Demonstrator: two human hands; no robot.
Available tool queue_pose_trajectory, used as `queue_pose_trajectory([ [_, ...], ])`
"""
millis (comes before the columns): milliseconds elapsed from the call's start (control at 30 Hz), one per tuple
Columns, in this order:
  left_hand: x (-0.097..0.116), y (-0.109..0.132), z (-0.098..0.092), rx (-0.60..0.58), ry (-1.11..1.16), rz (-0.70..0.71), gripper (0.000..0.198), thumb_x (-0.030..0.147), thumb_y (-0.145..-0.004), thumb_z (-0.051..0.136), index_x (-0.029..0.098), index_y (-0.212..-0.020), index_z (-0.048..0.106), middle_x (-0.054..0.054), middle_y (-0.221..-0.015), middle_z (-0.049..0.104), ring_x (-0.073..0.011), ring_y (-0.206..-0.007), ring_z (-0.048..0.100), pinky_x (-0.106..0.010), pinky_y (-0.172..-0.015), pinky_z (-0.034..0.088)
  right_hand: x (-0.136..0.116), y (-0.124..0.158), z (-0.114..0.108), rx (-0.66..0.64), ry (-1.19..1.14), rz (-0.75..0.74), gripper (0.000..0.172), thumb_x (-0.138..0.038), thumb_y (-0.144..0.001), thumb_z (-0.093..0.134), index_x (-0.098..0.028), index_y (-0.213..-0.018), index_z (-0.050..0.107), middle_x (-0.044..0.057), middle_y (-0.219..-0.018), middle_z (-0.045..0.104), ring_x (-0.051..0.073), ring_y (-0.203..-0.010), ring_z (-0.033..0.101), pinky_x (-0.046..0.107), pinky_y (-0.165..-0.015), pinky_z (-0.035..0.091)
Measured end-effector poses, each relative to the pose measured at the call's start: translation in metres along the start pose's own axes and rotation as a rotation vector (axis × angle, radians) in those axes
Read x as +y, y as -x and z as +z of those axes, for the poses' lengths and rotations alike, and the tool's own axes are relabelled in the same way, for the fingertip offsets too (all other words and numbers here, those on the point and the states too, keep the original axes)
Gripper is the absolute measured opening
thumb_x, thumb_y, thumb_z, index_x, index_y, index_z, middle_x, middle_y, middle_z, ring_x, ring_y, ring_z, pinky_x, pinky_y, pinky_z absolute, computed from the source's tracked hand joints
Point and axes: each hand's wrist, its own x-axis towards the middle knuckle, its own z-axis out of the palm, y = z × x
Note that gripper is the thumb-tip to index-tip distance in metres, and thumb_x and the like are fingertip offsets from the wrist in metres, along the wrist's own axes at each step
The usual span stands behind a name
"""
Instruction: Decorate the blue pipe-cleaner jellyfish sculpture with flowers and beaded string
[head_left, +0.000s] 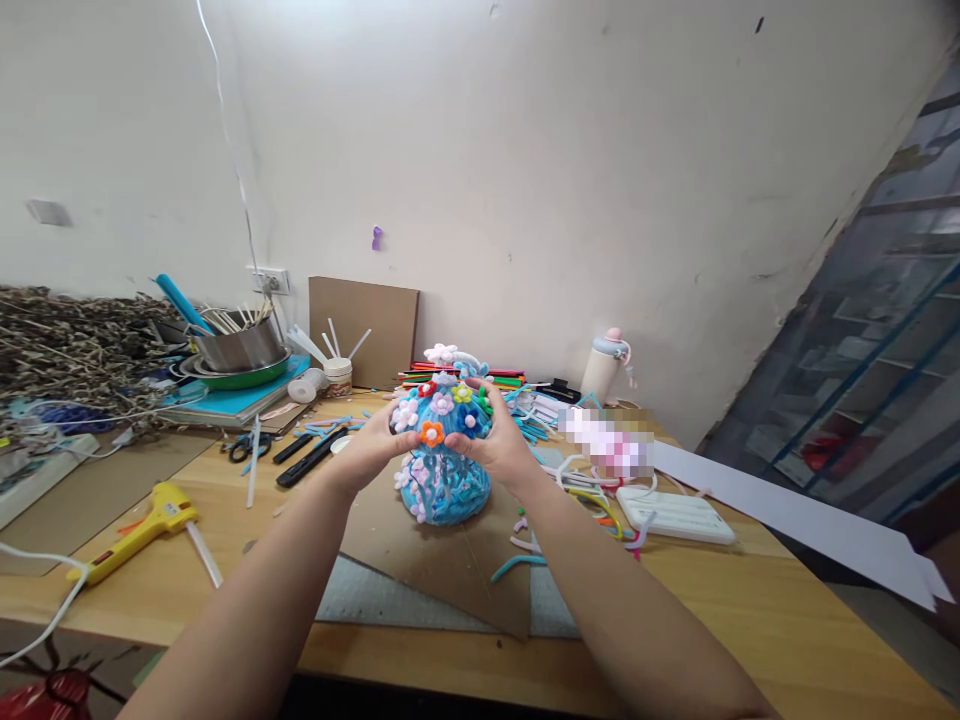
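Observation:
A blue pipe-cleaner vase-shaped craft point(448, 485), covered with small coloured flowers, stands on a brown cardboard sheet point(442, 565) in the middle of the wooden table point(757, 610). My left hand point(381, 445) grips its upper left side, with the fingers curled round the flowers. My right hand point(495, 440) grips the upper right side, fingers wrapped over the top. An orange flower point(432, 433) shows between the two hands.
A yellow glue gun point(142, 530) lies at the left with its cord. Scissors point(250, 445), black cutters point(311, 455), metal bowls point(240, 350), a white box point(679, 515), loose pipe cleaners point(585, 480), a bottle point(604, 365) and a white paper strip point(795, 515) surround the craft.

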Motion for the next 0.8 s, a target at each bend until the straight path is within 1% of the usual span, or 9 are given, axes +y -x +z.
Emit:
queue_pose_trajectory([
  [167, 0.004, 0.001, -0.003, -0.01, 0.012, -0.022, 0.086, 0.045, -0.057, 0.084, 0.024, -0.133, 0.049, -0.013, -0.134, 0.056, -0.0351, -0.124, 0.05, -0.041, -0.1, 0.044, -0.002, 0.002, -0.004, -0.013, 0.02, -0.006, 0.093, -0.053, -0.058, 0.082, -0.028, -0.136, 0.036, 0.008, -0.142, 0.041, 0.027, -0.133, 0.039, 0.042, -0.112, 0.031],
  [333, 0.016, -0.002, -0.007, -0.028, -0.026, -0.004, 0.096, 0.047, -0.058, 0.083, 0.027, -0.141, 0.039, -0.011, -0.148, 0.04, -0.0344, -0.132, 0.042, -0.039, -0.101, 0.043, 0.005, 0.003, -0.01, -0.034, -0.019, -0.017, 0.098, -0.055, -0.059, 0.08, -0.029, -0.14, 0.03, 0.008, -0.147, 0.034, 0.027, -0.136, 0.036, 0.043, -0.11, 0.034],
  [400, 0.021, -0.006, -0.007, -0.019, -0.054, 0.028, 0.091, 0.055, -0.063, 0.077, 0.025, -0.141, 0.04, -0.012, -0.149, 0.039, -0.0348, -0.132, 0.04, -0.04, -0.101, 0.043, 0.009, 0.003, -0.013, -0.033, -0.024, -0.032, 0.101, -0.06, -0.058, 0.078, -0.028, -0.14, 0.03, 0.01, -0.148, 0.034, 0.028, -0.136, 0.035, 0.043, -0.108, 0.036],
  [467, 0.029, -0.013, -0.006, 0.061, -0.114, 0.069, 0.078, 0.062, -0.073, 0.065, 0.022, -0.137, 0.046, -0.012, -0.146, 0.043, -0.0327, -0.132, 0.04, -0.04, -0.102, 0.042, 0.011, 0.002, -0.016, -0.01, 0.025, -0.045, 0.101, -0.066, -0.057, 0.075, -0.025, -0.139, 0.033, 0.012, -0.145, 0.037, 0.029, -0.133, 0.037, 0.043, -0.106, 0.038],
  [567, 0.049, -0.026, -0.001, 0.269, -0.284, 0.079, 0.059, 0.06, -0.082, 0.054, 0.021, -0.126, 0.057, -0.01, -0.136, 0.055, -0.0281, -0.125, 0.048, -0.036, -0.097, 0.042, 0.008, -0.002, -0.022, 0.115, 0.169, -0.073, 0.081, -0.071, -0.07, 0.061, -0.02, -0.13, 0.044, 0.015, -0.129, 0.049, 0.029, -0.121, 0.048, 0.045, -0.099, 0.043],
  [633, 0.066, -0.035, 0.005, 0.337, -0.396, 0.007, 0.055, 0.06, -0.081, 0.054, 0.022, -0.121, 0.06, -0.009, -0.124, 0.062, -0.0268, -0.111, 0.057, -0.034, -0.085, 0.046, 0.001, -0.01, -0.025, 0.252, 0.251, -0.129, 0.062, -0.065, -0.082, 0.05, -0.018, -0.123, 0.05, 0.014, -0.118, 0.056, 0.027, -0.11, 0.054, 0.044, -0.094, 0.045],
  [700, 0.081, -0.044, 0.009, 0.319, -0.464, -0.052, 0.055, 0.061, -0.079, 0.055, 0.023, -0.118, 0.063, -0.008, -0.113, 0.067, -0.0246, -0.099, 0.061, -0.032, -0.077, 0.047, -0.008, -0.022, -0.028, 0.328, 0.335, -0.225, 0.047, -0.055, -0.089, 0.046, -0.019, -0.118, 0.054, 0.013, -0.116, 0.058, 0.024, -0.109, 0.055, 0.042, -0.095, 0.045],
  [733, 0.088, -0.047, 0.011, 0.305, -0.497, -0.065, 0.054, 0.061, -0.078, 0.056, 0.022, -0.115, 0.065, -0.007, -0.109, 0.068, -0.0233, -0.095, 0.062, -0.031, -0.075, 0.046, -0.012, -0.029, -0.029, 0.317, 0.383, -0.28, 0.042, -0.05, -0.091, 0.047, -0.019, -0.118, 0.055, 0.013, -0.119, 0.057, 0.024, -0.112, 0.054, 0.042, -0.098, 0.043],
  [800, 0.096, -0.053, 0.012, 0.267, -0.55, -0.092, 0.054, 0.061, -0.075, 0.06, 0.021, -0.111, 0.068, -0.007, -0.103, 0.07, -0.0212, -0.09, 0.062, -0.029, -0.072, 0.045, -0.02, -0.044, -0.03, 0.205, 0.483, -0.357, 0.037, -0.041, -0.092, 0.047, -0.021, -0.121, 0.056, 0.011, -0.128, 0.055, 0.023, -0.122, 0.049, 0.041, -0.104, 0.038],
])
